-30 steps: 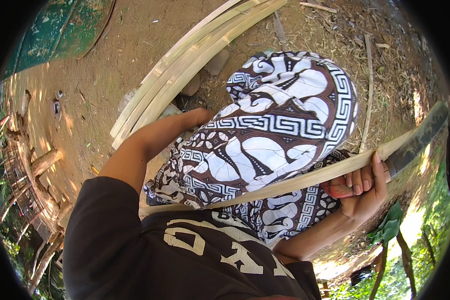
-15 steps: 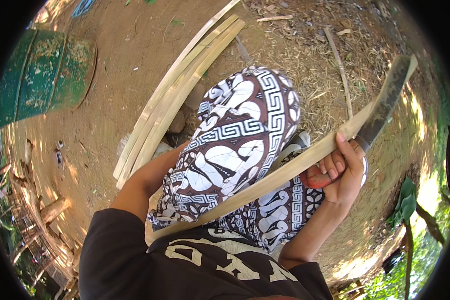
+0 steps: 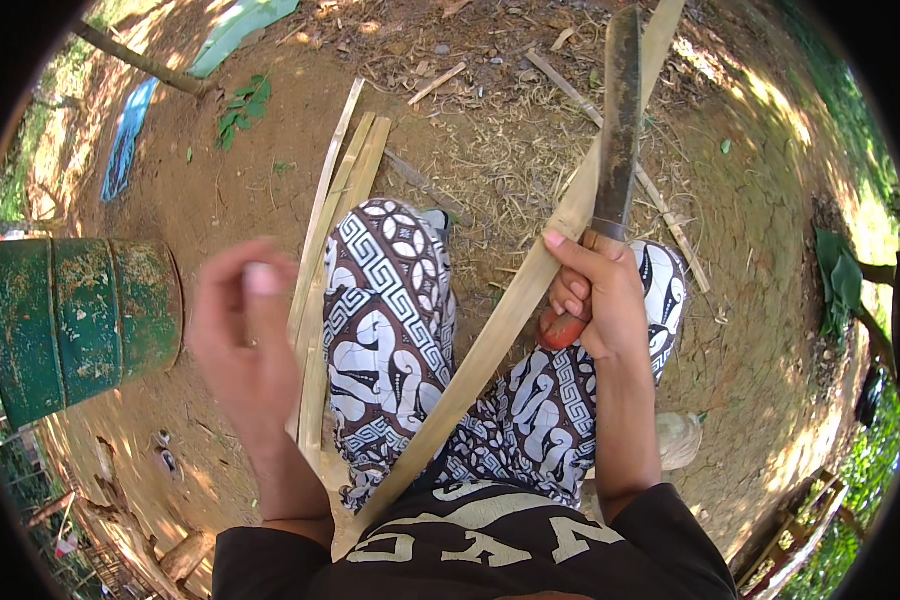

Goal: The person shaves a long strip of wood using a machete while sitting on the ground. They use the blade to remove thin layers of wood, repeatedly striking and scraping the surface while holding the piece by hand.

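My right hand [image 3: 608, 290] is closed around the red-brown handle of a machete [image 3: 620, 140], whose dark blade points away from me. The same hand pinches a long, pale bamboo strip [image 3: 495, 345] beneath its thumb. That strip slants from my waist, across my lap and between my knees, and passes behind the blade at its far end. Raised beside my left knee is my left hand [image 3: 248, 340], smeared by motion, with nothing visible in it. Below and beyond it, several other bamboo strips [image 3: 345, 185] lie together on the ground.
A rusty green drum [image 3: 85, 320] lies on the left, with blue cord [image 3: 128, 140] on the dirt beyond it. Shavings [image 3: 490, 190] and thin sticks [image 3: 673, 215] litter the ground ahead. Dry logs [image 3: 185, 555] are at the lower left; a leafy branch [image 3: 840, 270] is at the right.
My view has swung to the right. My left hand, hidden behind my leg before, has come up into sight. The machete and strip, still in my right hand, now point more directly away from me.
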Available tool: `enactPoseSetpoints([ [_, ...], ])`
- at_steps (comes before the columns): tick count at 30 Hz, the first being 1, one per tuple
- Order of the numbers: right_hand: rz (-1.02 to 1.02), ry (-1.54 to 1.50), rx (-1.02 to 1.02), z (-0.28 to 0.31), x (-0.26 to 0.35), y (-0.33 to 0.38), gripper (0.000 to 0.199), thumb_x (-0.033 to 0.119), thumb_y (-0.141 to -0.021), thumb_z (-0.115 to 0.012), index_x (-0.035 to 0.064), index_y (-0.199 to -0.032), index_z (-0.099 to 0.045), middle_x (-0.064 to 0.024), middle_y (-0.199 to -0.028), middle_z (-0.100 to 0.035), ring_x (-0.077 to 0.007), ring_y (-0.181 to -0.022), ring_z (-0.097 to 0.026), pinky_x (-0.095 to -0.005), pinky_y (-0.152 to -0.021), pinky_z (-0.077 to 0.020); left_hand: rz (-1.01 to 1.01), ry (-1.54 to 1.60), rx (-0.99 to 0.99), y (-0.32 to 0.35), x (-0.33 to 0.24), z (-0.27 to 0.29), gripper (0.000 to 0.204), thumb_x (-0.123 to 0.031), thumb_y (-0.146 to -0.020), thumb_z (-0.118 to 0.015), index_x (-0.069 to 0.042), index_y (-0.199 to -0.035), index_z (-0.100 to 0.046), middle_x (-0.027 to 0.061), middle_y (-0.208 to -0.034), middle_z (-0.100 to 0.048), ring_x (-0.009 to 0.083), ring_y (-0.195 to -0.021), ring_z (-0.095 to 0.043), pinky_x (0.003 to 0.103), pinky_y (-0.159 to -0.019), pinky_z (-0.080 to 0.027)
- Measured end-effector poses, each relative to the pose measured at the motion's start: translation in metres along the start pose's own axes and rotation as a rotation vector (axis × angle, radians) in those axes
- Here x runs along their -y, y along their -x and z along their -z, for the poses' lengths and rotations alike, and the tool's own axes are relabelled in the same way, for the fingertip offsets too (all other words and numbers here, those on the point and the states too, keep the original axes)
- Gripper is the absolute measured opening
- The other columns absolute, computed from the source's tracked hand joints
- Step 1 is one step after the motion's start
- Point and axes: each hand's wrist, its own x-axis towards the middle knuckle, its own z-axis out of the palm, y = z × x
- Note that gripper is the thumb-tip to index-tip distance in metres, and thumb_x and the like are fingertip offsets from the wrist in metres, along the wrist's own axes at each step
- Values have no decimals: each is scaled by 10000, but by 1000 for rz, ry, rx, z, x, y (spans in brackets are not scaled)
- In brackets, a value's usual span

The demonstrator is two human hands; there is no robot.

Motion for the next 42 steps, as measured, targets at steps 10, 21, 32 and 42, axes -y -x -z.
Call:
enactPoseSetpoints([
  [10,21,19,61,-12,32,8,249,193,-924,-707,73,-746,-581,61,-509,-430,-39,-397,-384,-212,-394,-304,417,426,1210,-7,-9,-97,390,-315,-1041,-514,40,-1197,-559,70,-847,-629,144,-654,-680,280,-575,-537],
  [21,780,1464,-187,-12,56,-43,182,171,-773,-678,24,-732,-580,-161,-548,-547,-355,-537,-580,-462,-545,-466,371,714,1090,-66,26,-129,446,-400,-1077,-328,-16,-1020,-549,-58,-647,-379,38,-439,-391,194,-376,-306],
  [32,775,1555,-70,-2,18,-54,135,137,-679,-644,73,-792,-608,-164,-620,-630,-385,-584,-638,-484,-568,-520,564,964,888,-46,49,-137,352,-316,-1063,-319,-21,-1010,-502,29,-641,-459,116,-410,-451,248,-328,-364],
  [42,880,1473,-26,0,21,-58,139,150,-626,-664,91,-742,-613,-124,-615,-632,-369,-589,-633,-460,-561,-504,413,890,921,-41,38,-136,244,-234,-1081,-377,-35,-1073,-517,37,-561,-481,126,-321,-445,252,-302,-385],
])
